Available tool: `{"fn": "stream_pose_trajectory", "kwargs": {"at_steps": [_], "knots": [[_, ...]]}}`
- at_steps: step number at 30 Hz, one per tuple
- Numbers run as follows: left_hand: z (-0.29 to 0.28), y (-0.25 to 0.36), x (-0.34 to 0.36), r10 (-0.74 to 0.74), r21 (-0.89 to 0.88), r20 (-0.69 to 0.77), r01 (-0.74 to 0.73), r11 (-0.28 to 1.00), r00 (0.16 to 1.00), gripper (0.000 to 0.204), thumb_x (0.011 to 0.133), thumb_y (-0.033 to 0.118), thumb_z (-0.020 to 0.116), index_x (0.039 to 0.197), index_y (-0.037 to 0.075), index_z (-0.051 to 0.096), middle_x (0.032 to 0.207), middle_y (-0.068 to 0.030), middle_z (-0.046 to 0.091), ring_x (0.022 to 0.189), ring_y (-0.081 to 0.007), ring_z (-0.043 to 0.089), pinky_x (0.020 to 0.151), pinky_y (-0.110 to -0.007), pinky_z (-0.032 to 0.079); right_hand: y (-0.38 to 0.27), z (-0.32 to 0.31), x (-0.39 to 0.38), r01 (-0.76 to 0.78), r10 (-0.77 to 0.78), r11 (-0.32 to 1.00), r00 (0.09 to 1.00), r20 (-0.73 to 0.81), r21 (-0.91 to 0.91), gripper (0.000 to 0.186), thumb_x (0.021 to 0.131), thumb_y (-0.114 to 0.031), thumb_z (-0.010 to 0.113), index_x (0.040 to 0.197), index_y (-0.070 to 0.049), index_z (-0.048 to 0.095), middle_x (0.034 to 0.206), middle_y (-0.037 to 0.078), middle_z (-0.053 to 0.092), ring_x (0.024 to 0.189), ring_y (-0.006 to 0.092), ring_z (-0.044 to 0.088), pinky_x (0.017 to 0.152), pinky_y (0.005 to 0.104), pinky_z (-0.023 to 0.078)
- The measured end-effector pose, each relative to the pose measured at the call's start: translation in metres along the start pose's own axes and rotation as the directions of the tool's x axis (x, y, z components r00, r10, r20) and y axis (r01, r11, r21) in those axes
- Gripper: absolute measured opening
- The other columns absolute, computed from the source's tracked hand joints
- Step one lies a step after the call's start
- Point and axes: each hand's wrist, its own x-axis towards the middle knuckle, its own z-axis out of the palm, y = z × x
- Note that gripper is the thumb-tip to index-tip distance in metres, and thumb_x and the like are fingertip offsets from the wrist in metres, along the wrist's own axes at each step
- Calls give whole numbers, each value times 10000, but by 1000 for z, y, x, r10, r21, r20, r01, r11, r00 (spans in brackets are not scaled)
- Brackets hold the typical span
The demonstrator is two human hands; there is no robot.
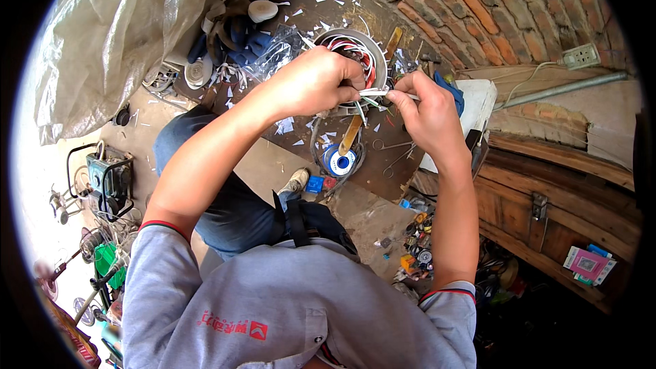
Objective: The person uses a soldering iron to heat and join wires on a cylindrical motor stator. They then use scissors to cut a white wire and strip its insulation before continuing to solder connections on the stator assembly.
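Between my two hands a thin white sleeve or wire [373,93] is stretched sideways. My left hand [314,80] pinches its left part, fingers closed. My right hand [430,111] grips the other end between thumb and forefinger. Just behind and below them a round metal motor stator [380,56] holds red and white wires [365,51]. A green and white wire end [362,113] hangs under the pinch. Wooden strips [350,134] lie beneath the stator. What the left fingertips cover is hidden.
A blue-rimmed spool [332,164] and scissor-like tools [391,145] lie on the bench's near side. White paper scraps, tape rolls [197,72], blue gloves [254,46] and a clear plastic bag [279,55] are at left. A brick wall [478,17] rises behind; a wooden cabinet [519,198] stands right.
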Motion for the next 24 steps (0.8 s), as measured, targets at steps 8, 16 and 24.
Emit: {"fn": "stream_pose_trajectory", "kwargs": {"at_steps": [8, 16, 24], "knots": [[3, 0, 0, 6, 45, -23, -5, 999, 1000, 137, 781, 68, 738, 914, 38, 729, 787, -138, 692, 713, -291, 680, 665, -368, 527, 3, -3, -4, 109, -109, 993, 994, 10, -46, 105, 850, -49, 675, 915, 6, 613, 858, 170, 634, 817, 363, 625, 712, 437, 490], [11, 21, -8, 306, 352, -200, -223, 909, 931, 240, 784, 120, 744, 1012, 58, 704, 998, -101, 663, 959, -304, 628, 835, -395, 502, -4, -4, -16, 199, -206, 973, 977, -47, -120, 85, 840, -45, 678, 899, -19, 622, 835, 139, 624, 796, 340, 618, 695, 427, 493], [22, 46, -19, 327, 317, -156, -266, 910, 932, 135, 796, 138, 737, 886, 43, 703, 849, -72, 655, 803, -278, 609, 730, -397, 493, -21, -4, -36, 258, -267, 962, 957, -117, -90, 99, 817, -39, 687, 889, -34, 620, 831, 127, 622, 784, 333, 613, 691, 424, 496]]}}
